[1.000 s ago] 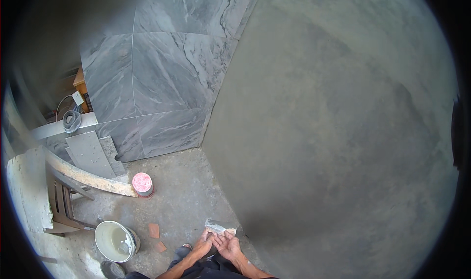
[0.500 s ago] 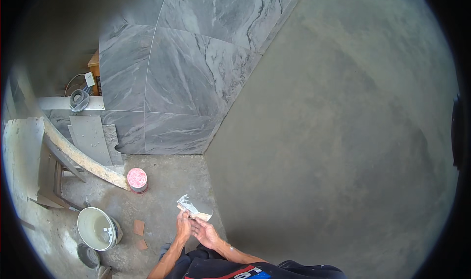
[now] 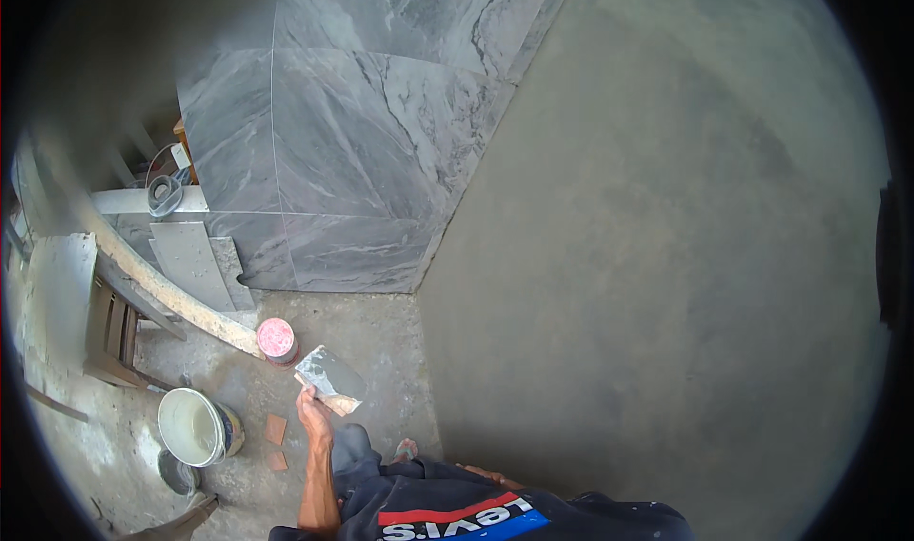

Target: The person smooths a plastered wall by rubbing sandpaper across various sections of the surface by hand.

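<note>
Held out in front of me at the lower middle, my left hand (image 3: 314,413) is closed on the near edge of a flat rectangular piece (image 3: 333,377). It is grey, smeared white along one side, with a tan, ragged near edge; its exact kind I cannot make out. My right hand (image 3: 493,477) is low by my waist, mostly behind my dark shirt, and its fingers are hidden. A pink-topped bucket (image 3: 277,339) stands on the floor just beyond the held piece.
Grey marbled tiles (image 3: 362,132) cover the surface ahead, beside a broad plain grey surface (image 3: 657,255) on the right. At left are a white bucket (image 3: 190,427), a dark bowl (image 3: 177,472), reddish tile pieces (image 3: 276,429), a wooden chair (image 3: 119,336) and leaning grey slabs (image 3: 190,265).
Both hands were together at the piece; now only the left holds it, farther left and turned to show its grey face. My right hand has drawn back to my waist.
</note>
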### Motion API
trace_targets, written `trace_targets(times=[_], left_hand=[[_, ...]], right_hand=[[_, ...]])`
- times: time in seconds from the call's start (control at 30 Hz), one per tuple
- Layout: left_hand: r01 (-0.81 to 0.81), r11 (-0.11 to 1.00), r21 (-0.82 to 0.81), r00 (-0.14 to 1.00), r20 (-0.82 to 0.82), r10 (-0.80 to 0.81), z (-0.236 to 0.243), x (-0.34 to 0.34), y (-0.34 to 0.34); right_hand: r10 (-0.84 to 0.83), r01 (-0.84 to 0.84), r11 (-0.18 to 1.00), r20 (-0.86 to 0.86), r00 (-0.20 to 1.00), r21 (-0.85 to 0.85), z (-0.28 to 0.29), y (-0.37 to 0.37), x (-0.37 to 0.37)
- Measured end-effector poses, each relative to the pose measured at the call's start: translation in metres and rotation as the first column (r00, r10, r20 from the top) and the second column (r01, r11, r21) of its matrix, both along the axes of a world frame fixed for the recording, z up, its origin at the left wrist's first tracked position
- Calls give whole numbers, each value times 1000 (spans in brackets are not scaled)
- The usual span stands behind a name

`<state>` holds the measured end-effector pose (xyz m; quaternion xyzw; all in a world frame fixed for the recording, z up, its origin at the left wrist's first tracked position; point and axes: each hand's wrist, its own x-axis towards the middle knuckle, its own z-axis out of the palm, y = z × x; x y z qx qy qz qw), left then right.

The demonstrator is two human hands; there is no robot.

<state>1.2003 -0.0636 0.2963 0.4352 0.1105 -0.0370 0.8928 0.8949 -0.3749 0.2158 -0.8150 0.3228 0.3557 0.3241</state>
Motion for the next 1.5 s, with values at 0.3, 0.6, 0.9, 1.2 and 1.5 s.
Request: trace_targets(times=[0.3, 0.6, 0.9, 1.2, 1.5], left_hand=[[254, 948, 193, 966, -9, -257, 10, 40, -46], [711, 584, 390, 702, -351, -620, -67, 34, -161], [651, 591, 476, 723, -151, -675, -149, -69, -255], [589, 663, 462, 805, -273, -526, -175, -125, -329], [505, 686, 524, 862, -258, -437, -206, -106, -362]], right_hand=[[114, -149, 984, -287, 951, -101, 35, 36, 14], [120, -192, 977, -507, 854, -92, -1, 81, 82], [296, -282, 955, -241, 924, 92, -125, 61, 0], [70, -209, 966, -630, 774, -149, -113, 86, 75], [13, -120, 983, -599, 801, -140, -126, 68, 50]])
